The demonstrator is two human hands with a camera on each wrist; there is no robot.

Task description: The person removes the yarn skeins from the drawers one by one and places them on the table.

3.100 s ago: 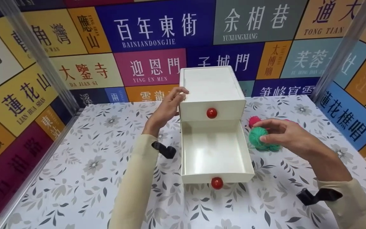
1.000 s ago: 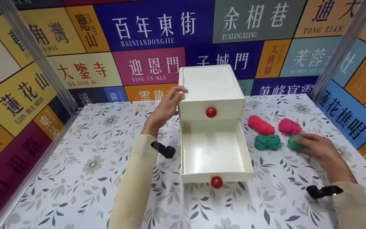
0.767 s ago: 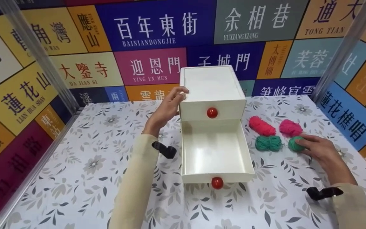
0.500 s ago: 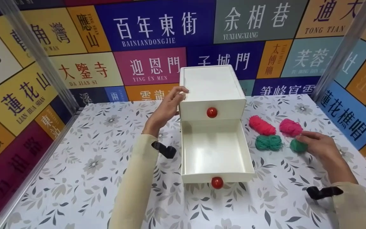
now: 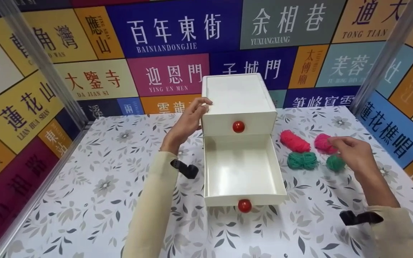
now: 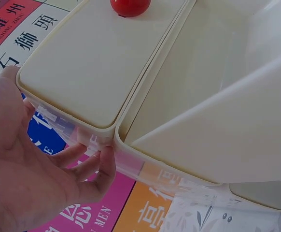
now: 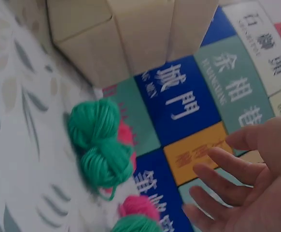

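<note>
My left hand (image 5: 192, 116) grips the upper left edge of a white two-drawer cabinet (image 5: 240, 95), fingers bent against its side in the left wrist view. The bottom drawer (image 5: 244, 168) is pulled out and holds nothing. My right hand (image 5: 357, 154) hovers over the yarn to the cabinet's right, its fingers loosely spread with nothing in them in the right wrist view. Nearest to it are a green skein of yarn (image 5: 335, 163) and a magenta skein (image 5: 323, 143), both partly covered by it in the head view. Left of these lie a coral-red skein (image 5: 295, 141) and another green skein (image 5: 302, 160).
Each drawer front carries a red ball knob (image 5: 238, 126). A floral-patterned cloth (image 5: 102, 186) covers the table. Behind and at both sides stand walls with colourful street-name panels (image 5: 174, 28), with clear corner posts (image 5: 45, 61) between them.
My right hand has carried a green skein from beside the drawer to the right, set it below the magenta one, let go and risen slightly. The left hand stays on the cabinet.
</note>
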